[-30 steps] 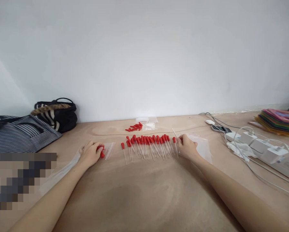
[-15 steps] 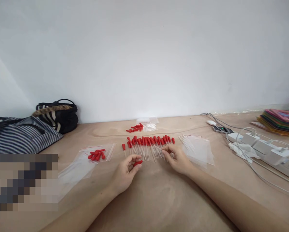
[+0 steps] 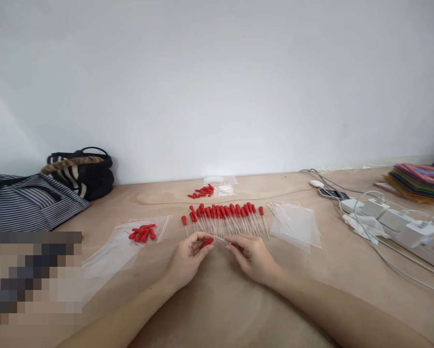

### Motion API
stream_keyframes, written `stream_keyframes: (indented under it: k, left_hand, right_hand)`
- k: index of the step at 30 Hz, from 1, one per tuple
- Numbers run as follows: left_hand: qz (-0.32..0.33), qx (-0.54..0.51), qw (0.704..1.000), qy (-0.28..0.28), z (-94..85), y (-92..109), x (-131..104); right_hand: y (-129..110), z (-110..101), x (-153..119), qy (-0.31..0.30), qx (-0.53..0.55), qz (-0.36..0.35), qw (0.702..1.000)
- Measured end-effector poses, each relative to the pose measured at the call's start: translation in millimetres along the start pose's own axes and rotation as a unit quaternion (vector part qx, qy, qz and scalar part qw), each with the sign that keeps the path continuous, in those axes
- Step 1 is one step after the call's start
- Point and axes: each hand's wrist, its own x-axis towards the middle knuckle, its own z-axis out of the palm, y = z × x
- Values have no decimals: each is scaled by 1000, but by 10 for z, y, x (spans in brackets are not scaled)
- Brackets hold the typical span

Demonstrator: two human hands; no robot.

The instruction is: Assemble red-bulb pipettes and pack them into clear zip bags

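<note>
My left hand (image 3: 189, 258) pinches a red rubber bulb (image 3: 207, 243) between thumb and fingers. Facing it, my right hand (image 3: 251, 256) grips a thin clear tube (image 3: 220, 239), whose end points at the bulb; whether they touch is hard to tell. Just beyond both hands lies a row of clear droppers with red bulbs (image 3: 222, 212). Loose red bulbs (image 3: 143, 233) rest on a clear plastic bag (image 3: 110, 256) at the left. More loose bulbs (image 3: 204, 191) lie at the back beside a bag of clear tubes (image 3: 224, 188).
To the right, clear bags (image 3: 300, 227) hold thin tubes. Further right are a power strip with white chargers (image 3: 394, 222), cables and a stack of coloured sheets (image 3: 420, 181). A striped bag (image 3: 35, 203) and a black bag (image 3: 93, 179) stand at the left.
My right hand has moved left and nearer from the row's right end, now with a clear tube held out towards the bulb. One dropper at the row's right end now lies fully in view.
</note>
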Motion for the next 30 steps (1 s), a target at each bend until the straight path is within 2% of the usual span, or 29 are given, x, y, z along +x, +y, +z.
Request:
stream_keyframes:
  k: [18,26,30]
  left_hand:
    - [17,6,998,60,4,-13,-40]
    - [16,-17,999,43,6,-36,-102]
    - [32,-20,999,19,15,-44,-126]
  right_hand:
    - [-51,-10,-13,-45,6,-84,995]
    - [57,-54,14,-32,-47,-181,982]
    - [83,-73,29,-8,-71,-200,977]
